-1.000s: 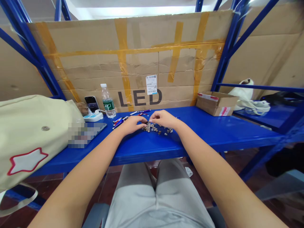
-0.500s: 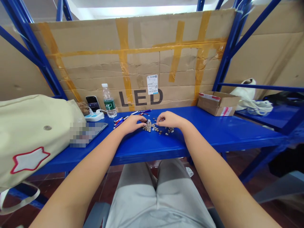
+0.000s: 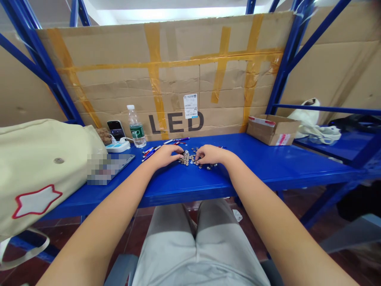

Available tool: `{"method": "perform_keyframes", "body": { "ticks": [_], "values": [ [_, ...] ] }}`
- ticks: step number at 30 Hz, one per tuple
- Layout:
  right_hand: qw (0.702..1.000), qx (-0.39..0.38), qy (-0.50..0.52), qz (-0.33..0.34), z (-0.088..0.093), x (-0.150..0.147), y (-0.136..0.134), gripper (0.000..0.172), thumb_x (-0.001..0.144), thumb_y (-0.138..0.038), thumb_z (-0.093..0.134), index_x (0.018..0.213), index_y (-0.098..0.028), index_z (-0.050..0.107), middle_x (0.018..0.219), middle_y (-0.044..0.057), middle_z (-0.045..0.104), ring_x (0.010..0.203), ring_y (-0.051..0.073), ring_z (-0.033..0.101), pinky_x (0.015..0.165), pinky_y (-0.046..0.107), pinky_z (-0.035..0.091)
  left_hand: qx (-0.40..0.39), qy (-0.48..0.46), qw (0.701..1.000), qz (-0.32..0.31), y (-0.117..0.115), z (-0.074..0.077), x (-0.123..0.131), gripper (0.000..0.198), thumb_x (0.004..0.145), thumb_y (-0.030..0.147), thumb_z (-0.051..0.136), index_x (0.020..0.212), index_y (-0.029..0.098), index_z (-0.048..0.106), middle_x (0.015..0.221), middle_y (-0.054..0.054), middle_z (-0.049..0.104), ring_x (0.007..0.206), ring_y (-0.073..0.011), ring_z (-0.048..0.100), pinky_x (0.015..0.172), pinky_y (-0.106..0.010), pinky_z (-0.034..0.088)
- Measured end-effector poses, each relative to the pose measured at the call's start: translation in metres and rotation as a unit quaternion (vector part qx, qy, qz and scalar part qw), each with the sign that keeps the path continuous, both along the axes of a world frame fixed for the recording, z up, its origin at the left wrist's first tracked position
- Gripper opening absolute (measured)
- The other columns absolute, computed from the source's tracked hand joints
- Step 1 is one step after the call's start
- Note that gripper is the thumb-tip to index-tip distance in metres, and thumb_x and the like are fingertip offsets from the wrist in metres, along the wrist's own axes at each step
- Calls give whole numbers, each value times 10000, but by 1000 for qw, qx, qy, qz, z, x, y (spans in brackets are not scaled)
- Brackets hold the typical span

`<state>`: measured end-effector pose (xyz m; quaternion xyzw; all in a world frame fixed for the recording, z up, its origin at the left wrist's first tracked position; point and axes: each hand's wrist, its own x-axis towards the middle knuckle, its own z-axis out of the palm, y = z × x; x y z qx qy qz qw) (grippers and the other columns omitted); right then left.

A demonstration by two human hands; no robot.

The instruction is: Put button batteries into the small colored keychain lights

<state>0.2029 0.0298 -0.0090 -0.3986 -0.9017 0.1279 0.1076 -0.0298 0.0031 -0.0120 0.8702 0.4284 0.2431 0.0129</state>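
Note:
A heap of several small round metal pieces, like button cells, lies on the blue shelf in front of me. My left hand rests at the heap's left edge, fingers curled in a pinch on something too small to name. My right hand lies on the heap's right side with its fingers bent down onto the pieces; what they hold, if anything, is hidden. Several small pens or pointers lie just left of and behind the hands.
A cream bag with a red star fills the shelf's left end. Behind the hands stand a water bottle, a phone and a power strip. A small cardboard box sits at the right. Taped cardboard marked LED backs the shelf.
My two hands parted, the right drawing away to the right, then came back left onto the heap. My left hand has hardly moved.

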Motion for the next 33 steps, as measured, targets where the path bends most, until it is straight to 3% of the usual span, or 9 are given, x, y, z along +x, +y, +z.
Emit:
{"method": "perform_keyframes", "body": {
  "ticks": [4, 9, 14, 22, 28, 33],
  "values": [
    [1000, 4, 15, -3, 2, -1, -3, 184, 674, -185, 630, 826, -195, 733, 797, 24, 690, 698, 139, 587, 618, 219, 419, -2, -1, 1000, -1, 0, 0, 0, 225, 823, 324, 579, 973, 187, 675, 1008, -42, 704, 945, -193, 630, 882, -303, 475],
    [980, 105, 171, 12, 4, -4, -5, 167, 720, -218, 613, 848, -172, 710, 881, 48, 635, 793, 150, 568, 726, 240, 432, -7, -2, 1000, -14, 0, -1, 0, 227, 821, 327, 576, 968, 185, 675, 991, -36, 711, 926, -193, 637, 891, -310, 469],
    [955, 134, 261, 44, 2, -11, -8, 165, 741, -241, 625, 873, -161, 683, 864, 36, 544, 773, 136, 534, 740, 268, 433, -8, -15, 1000, -22, -2, 0, 3, 225, 813, 334, 578, 951, 188, 678, 969, -28, 717, 900, -188, 640, 874, -300, 478],
    [955, 136, 259, 57, 0, -14, -5, 199, 737, -252, 627, 910, -168, 673, 835, 24, 553, 754, 135, 522, 721, 262, 416, -22, -37, 999, -13, -4, 1, 4, 223, 807, 341, 584, 943, 191, 677, 964, -24, 719, 900, -185, 642, 861, -301, 489],
    [971, 88, 223, -7, 11, 17, -22, 266, 768, -356, 606, 949, -171, 668, 791, 18, 596, 693, 135, 534, 649, 251, 406, -23, -37, 999, 6, 0, -1, 0, 229, 813, 341, 592, 965, 189, 672, 989, -31, 712, 923, -185, 638, 865, -303, 492],
    [986, 81, 136, -44, -9, 43, -49, 210, 735, -361, 661, 865, -204, 713, 828, 38, 630, 779, 173, 569, 710, 273, 421, -22, -38, 999, 8, 1, -2, 0, 242, 810, 349, 596, 974, 188, 673, 999, -37, 711, 933, -191, 640, 877, -311, 494]
  ]
}}
